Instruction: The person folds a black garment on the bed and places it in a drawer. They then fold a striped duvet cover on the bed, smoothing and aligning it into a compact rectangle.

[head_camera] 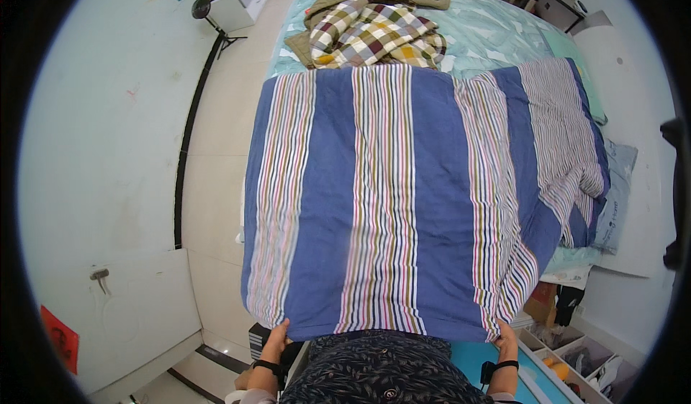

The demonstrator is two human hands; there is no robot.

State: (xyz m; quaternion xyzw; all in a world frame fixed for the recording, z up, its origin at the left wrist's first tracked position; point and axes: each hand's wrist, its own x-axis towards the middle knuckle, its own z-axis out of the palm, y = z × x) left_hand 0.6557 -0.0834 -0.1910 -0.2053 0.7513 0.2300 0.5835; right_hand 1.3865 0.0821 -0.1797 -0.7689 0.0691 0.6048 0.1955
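A blue quilt with striped bands (pixel 383 199) is spread across the near part of the bed, its near edge pulled up to my waist. My left hand (pixel 279 335) grips that edge at its left corner. Further right along the same edge, my right hand (pixel 504 335) holds a bunched bit of striped cloth. The quilt lies fairly flat at the left and middle, and it is rumpled and folded at the right. Beyond it, a plaid blanket with an olive side (pixel 378 31) lies in a heap on the pale green bedding (pixel 486 31).
At the right are a pillow (pixel 615 199) and the white headboard (pixel 648 226). An open divided drawer (pixel 580 358) with small items sits low at the right. A white door (pixel 119 317) is at the left, and a small stand (pixel 218 29) is by the wall.
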